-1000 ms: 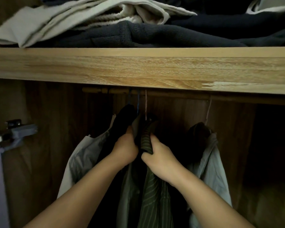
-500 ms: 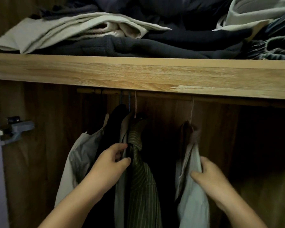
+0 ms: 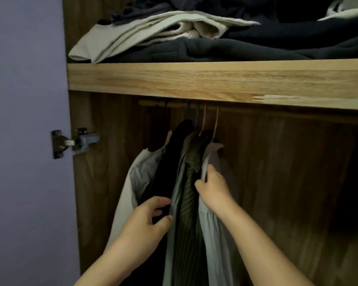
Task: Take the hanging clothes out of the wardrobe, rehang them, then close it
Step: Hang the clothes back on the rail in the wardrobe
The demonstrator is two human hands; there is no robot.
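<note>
To the right of the right hand (image 3: 214, 188) the dark wooden rail (image 3: 277, 111) carries nothing, so there the way is free. To its left, the packed hanging clothes (image 3: 186, 182) fill the space to the left hand (image 3: 147, 221). Above both hands, the light wooden shelf (image 3: 194, 79) closes the way upward.

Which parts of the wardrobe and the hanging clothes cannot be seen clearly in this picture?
- Head view: the hanger hooks are thin and dim; their exact number is unclear.
- The rail runs behind the shelf toward the right.
- The clothes' hems are cut off by the bottom edge.
- The right hand fingers go behind the pale shirt.
</note>
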